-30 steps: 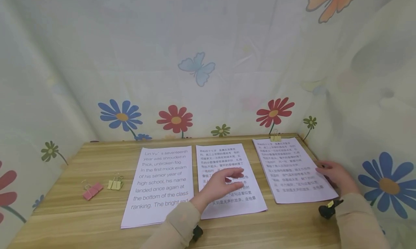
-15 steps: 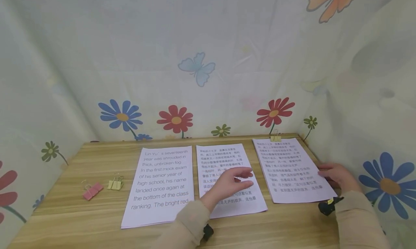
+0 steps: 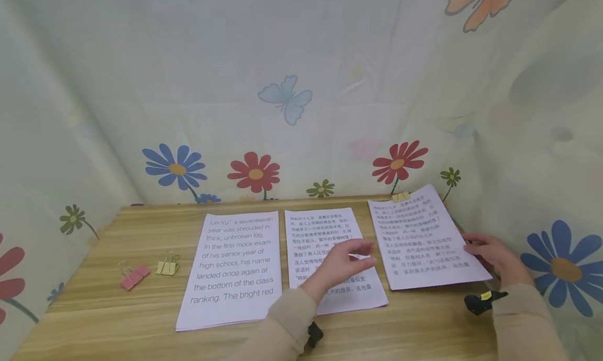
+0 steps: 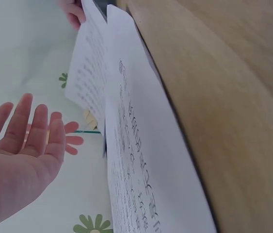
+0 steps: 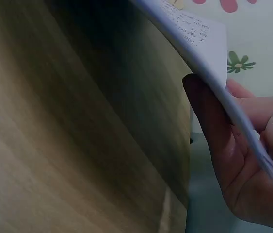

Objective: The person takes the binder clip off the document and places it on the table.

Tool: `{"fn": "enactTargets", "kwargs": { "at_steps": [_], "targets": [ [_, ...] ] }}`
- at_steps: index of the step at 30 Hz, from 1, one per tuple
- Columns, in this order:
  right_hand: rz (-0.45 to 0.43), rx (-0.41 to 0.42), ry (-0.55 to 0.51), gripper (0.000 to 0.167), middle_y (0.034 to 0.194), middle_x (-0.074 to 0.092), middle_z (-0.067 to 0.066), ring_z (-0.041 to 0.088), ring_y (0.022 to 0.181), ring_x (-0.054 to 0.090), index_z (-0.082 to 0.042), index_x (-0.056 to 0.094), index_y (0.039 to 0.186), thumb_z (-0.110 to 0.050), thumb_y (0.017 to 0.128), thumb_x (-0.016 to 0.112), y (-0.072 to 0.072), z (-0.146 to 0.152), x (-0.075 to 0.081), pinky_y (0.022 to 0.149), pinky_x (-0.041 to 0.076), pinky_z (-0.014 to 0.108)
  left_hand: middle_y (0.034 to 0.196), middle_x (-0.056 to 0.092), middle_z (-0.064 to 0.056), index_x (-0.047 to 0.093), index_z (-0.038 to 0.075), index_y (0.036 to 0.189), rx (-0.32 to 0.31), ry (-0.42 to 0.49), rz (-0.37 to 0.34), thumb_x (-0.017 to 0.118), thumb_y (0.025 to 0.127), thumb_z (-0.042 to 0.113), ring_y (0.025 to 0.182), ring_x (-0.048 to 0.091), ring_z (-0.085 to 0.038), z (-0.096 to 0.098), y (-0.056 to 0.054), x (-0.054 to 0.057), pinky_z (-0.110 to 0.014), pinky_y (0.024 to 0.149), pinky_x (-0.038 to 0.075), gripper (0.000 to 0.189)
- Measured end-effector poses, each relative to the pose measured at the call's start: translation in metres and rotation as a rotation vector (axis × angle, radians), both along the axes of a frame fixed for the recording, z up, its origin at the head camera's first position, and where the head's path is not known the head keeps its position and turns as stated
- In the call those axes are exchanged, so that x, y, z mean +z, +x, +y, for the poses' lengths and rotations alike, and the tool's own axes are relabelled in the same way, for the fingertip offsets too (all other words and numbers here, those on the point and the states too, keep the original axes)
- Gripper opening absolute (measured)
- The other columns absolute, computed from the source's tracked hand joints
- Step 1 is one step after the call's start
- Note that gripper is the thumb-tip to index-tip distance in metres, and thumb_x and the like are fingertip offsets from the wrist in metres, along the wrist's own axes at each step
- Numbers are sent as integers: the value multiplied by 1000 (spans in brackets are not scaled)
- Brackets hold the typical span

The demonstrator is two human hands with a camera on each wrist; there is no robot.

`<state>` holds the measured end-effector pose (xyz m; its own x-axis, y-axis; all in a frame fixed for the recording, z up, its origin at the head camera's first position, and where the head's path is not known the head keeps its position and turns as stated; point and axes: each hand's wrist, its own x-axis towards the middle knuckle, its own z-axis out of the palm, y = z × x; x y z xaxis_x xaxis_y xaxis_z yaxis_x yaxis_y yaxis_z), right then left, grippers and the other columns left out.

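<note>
At the right, my right hand pinches the right edge of a stack of printed paper. The right wrist view shows this stack between thumb and fingers, its edge lifted off the wood. A yellow binder clip sits at the top edge of that stack. My left hand hovers over the middle paper stack, with fingers loosely bent and nothing held. From the left wrist, the palm and spread fingers of this hand show beside the paper, apart from it.
A third stack with English print lies left of the middle one. Farther left on the wooden table are a pink binder clip and a yellow binder clip. A flowered curtain stands behind and at both sides.
The right-hand paper stack has risen from the table at its right side, tilting, with my right hand on it. My left hand has drifted right over the middle stack.
</note>
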<state>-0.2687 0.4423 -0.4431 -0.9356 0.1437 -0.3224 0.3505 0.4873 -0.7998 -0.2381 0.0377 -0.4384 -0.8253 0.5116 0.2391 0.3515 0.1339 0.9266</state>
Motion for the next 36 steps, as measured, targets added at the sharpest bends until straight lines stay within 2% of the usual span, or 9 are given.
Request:
{"fn": "enactTargets", "kwargs": {
  "at_steps": [5,11,18,22,29,33,36],
  "targets": [
    [55,-1,-25,61,115,56,26,20,83,63,10,26,148,-10,100,57,8,1,4,69,55,37,122,68,-6,64,8,131,19,23,-25,73,91,20,111,62,-13,6,-2,4,-22,88,51,42],
    [115,-35,-53,61,113,55,23,18,80,63,9,25,150,-10,101,56,16,-6,11,67,57,36,117,69,-1,64,10,131,53,42,-28,73,92,22,105,62,-7,14,-5,12,-22,87,51,42],
    [182,-37,-70,59,115,55,20,17,82,63,8,30,149,-14,101,57,23,-15,17,70,57,36,115,70,-2,62,9,134,81,70,3,71,93,23,102,63,-4,22,-9,29,-22,88,51,44],
    [219,-29,-55,59,117,54,22,19,82,64,6,32,148,-19,101,58,25,-24,24,70,58,36,113,71,4,63,12,133,96,74,15,71,93,24,103,62,-3,26,-10,38,-23,91,49,43],
    [263,-42,-21,60,121,52,24,20,83,64,2,36,148,-24,100,61,28,-50,36,69,57,34,109,70,10,62,16,134,110,25,88,70,94,27,104,61,0,33,-13,58,-26,95,47,42],
    [300,-34,-75,56,115,56,16,18,84,63,0,42,145,-23,99,63,29,-65,39,71,57,32,110,70,9,61,14,135,116,-3,143,69,94,27,105,60,0,31,-17,73,-25,96,46,43],
    [330,-26,-126,42,104,58,4,16,83,62,-10,54,137,-22,98,65,31,-72,39,70,57,31,111,69,9,60,15,136,133,-7,158,70,95,27,107,60,-1,26,-22,84,-27,99,45,44]
  ]
}}
